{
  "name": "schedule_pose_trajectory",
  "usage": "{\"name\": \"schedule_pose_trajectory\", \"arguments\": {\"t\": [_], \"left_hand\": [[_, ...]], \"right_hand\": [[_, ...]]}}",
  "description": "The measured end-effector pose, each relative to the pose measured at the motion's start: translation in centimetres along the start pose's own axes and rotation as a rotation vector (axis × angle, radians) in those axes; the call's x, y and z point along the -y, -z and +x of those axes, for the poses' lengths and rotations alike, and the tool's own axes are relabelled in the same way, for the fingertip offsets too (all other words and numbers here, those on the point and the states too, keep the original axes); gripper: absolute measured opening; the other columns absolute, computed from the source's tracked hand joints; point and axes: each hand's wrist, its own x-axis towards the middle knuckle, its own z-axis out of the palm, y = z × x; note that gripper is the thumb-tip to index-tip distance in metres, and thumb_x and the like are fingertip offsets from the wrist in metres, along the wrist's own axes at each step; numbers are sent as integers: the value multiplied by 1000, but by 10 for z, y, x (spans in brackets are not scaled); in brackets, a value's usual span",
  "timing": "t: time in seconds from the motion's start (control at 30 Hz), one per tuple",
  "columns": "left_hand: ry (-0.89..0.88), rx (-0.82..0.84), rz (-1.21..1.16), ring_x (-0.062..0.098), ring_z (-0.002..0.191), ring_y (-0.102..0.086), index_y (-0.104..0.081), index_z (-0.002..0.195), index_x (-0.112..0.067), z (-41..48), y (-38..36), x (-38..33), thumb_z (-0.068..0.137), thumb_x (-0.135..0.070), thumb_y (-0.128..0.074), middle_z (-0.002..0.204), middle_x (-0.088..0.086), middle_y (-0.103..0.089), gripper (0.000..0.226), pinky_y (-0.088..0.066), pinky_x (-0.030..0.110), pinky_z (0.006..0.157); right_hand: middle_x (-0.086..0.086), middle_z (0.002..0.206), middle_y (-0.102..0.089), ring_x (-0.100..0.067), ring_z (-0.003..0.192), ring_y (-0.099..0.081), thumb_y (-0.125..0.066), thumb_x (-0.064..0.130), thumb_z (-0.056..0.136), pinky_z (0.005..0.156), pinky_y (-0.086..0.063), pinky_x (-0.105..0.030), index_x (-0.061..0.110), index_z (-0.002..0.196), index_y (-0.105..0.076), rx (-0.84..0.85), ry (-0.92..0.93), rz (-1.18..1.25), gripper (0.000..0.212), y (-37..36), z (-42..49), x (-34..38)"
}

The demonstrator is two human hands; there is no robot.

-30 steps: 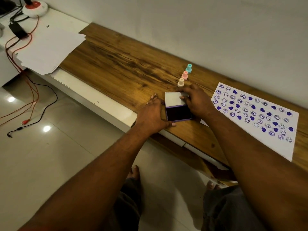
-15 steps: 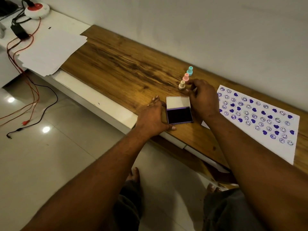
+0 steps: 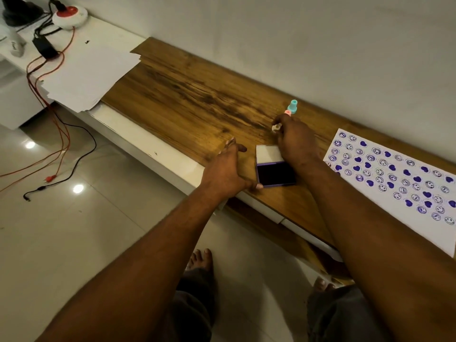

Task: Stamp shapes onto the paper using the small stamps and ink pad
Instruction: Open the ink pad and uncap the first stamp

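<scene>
Right hand looks pinched around the small cream plastic stamp, though it's mostly hidden. Just past its fingertips sit the pink stamp and teal stamp. Left hand lies flat, fingers spread, thumb touching the open purple ink pad beside it. Right of the right hand: white paper sheet covered in purple hearts and smileys. Wood-grain surface runs along a plain wall, glossy tile floor below.

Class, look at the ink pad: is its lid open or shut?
Open. The ink pad shows its dark inked face, with the pale lid folded back behind it.
</scene>
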Motion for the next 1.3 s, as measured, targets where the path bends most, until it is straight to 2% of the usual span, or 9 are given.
{"name": "schedule_pose_trajectory", "arguments": {"t": [0.3,0.43,0.6,0.7,0.83,0.97,1.1,1.23,1.3], "left_hand": [[-5,-25,-24,25,153,-34,-40,154,-28,-1,5,5,75,-65,-83,173,0,-20,97,-42,47,115],[-48,-79,-20,25,148,-42,-38,157,-27,0,6,1,84,-62,-77,172,0,-26,89,-47,48,111],[-86,-221,-13,27,120,-66,-39,158,-26,-1,7,-6,93,-52,-72,164,2,-42,77,-53,44,101],[-113,-320,-27,23,102,-70,-47,154,-22,-1,8,-7,98,-45,-70,150,4,-60,65,-53,34,90],[-131,-388,-47,22,102,-72,-60,142,-22,-2,10,-6,99,-46,-67,138,3,-68,50,-56,39,90],[-147,-395,-61,22,109,-71,-66,133,-22,-2,10,-7,97,-44,-70,136,4,-70,42,-57,40,91],[-163,-433,-33,17,88,-71,-67,134,-24,0,9,-9,100,-41,-67,137,3,-69,38,-58,41,87],[-228,-411,15,23,118,-69,-66,136,-24,1,6,-11,101,-40,-66,148,4,-62,38,-55,39,92],[-247,-386,33,24,121,-67,-64,138,-23,1,4,-10,101,-39,-66,148,4,-61,40,-55,40,93]], "right_hand": [[-10,115,-71,-29,103,-68,-55,28,104,82,-49,-34,14,129,-61,8,-104,-52,28,-4,4,-2],[-9,114,-73,-27,103,-67,-57,30,102,80,-45,-30,17,126,-65,-12,-98,89,28,4,0,8],[8,99,-74,-6,90,-69,-64,35,98,79,-57,-25,20,112,-69,123,67,451,21,18,-18,44],[10,90,-73,-5,82,-70,-64,36,98,71,-56,-21,22,108,-70,160,137,522,19,22,-29,55],[10,88,-75,0,79,-70,-64,32,99,67,-50,-11,19,109,-71,174,139,564,18,22,-34,53],[11,90,-75,4,80,-71,-63,31,99,68,-51,-8,19,110,-70,189,150,557,18,20,-36,48],[11,80,-69,-6,71,-65,-56,55,99,63,-50,-23,22,107,-68,132,214,320,36,22,-35,42],[12,68,-54,-4,60,-51,-36,63,101,54,-32,-24,21,96,-62,78,332,81,50,24,-36,34],[8,70,-55,-8,61,-51,-31,62,102,55,-30,-25,20,96,-62,88,357,9,53,23,-36,30]]}}
